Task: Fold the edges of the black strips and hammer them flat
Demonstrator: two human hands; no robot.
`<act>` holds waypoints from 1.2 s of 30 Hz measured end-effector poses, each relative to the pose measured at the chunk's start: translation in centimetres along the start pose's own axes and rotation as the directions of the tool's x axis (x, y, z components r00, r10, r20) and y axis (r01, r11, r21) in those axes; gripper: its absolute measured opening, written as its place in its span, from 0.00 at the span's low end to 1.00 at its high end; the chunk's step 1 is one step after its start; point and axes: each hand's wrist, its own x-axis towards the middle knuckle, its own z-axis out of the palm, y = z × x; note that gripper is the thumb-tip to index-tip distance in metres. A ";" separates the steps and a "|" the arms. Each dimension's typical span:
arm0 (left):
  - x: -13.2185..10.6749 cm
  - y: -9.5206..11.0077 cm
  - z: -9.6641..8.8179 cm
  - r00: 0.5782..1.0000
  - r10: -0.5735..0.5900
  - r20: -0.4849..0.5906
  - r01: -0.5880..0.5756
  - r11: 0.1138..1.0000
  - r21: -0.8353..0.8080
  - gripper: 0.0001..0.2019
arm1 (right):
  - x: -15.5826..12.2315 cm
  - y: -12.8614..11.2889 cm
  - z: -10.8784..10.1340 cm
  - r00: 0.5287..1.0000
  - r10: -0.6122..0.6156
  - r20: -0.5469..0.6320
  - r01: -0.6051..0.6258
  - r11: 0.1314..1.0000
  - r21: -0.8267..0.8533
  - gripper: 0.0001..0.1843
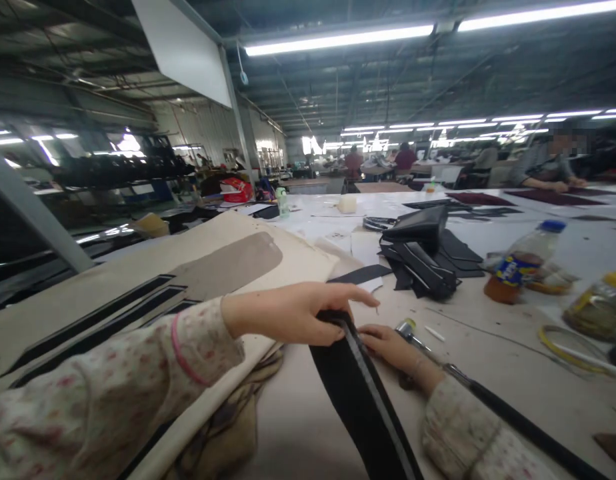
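A long black strip of leather-like material with a grey line along its right side runs from the bottom edge up to both hands. My left hand grips its far end, thumb on top and index finger stretched out past it. At the strip's right edge my right hand pinches with its fingertips, which are partly hidden behind the strip. Just beside my right hand lies a metal-ended tool, with a long black rod or hose trailing to the lower right. A small white stick is close to it.
Black strips lie on a cream sheet at left. Black leather pieces are piled ahead. A blue-capped bottle, a yellow-lidded jar and a yellow ring stand right. A co-worker works farther back.
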 end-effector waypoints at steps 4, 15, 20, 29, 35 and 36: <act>-0.6 -0.2 5.3 0.996 -0.083 0.025 0.076 0.975 0.210 0.27 | -0.2 0.2 -0.1 1.000 -0.009 0.024 0.009 1.000 -0.003 0.16; 3.1 -10.6 9.5 0.888 -0.295 -0.354 0.403 0.870 0.285 0.20 | -1.6 2.5 -3.1 0.987 0.040 -0.157 -0.048 0.998 -0.047 0.19; 4.3 -13.6 10.3 0.879 -0.326 -0.348 0.407 0.892 0.194 0.20 | -1.7 2.9 -4.5 0.945 0.077 -0.317 -0.110 0.990 -0.085 0.19; 6.9 -12.9 15.0 0.910 -0.072 -0.408 0.030 0.994 -0.108 0.21 | -3.1 0.3 0.0 0.996 -0.059 0.069 0.061 0.997 -0.036 0.34; 6.2 -14.1 15.3 0.860 -0.132 -0.493 0.120 0.991 -0.055 0.21 | -3.3 0.4 0.3 0.991 -0.052 0.124 0.079 0.972 -0.220 0.38; 5.9 -14.1 15.0 0.868 -0.141 -0.476 0.139 0.989 -0.041 0.20 | -3.4 0.4 0.3 0.991 -0.046 0.125 0.075 0.968 -0.238 0.38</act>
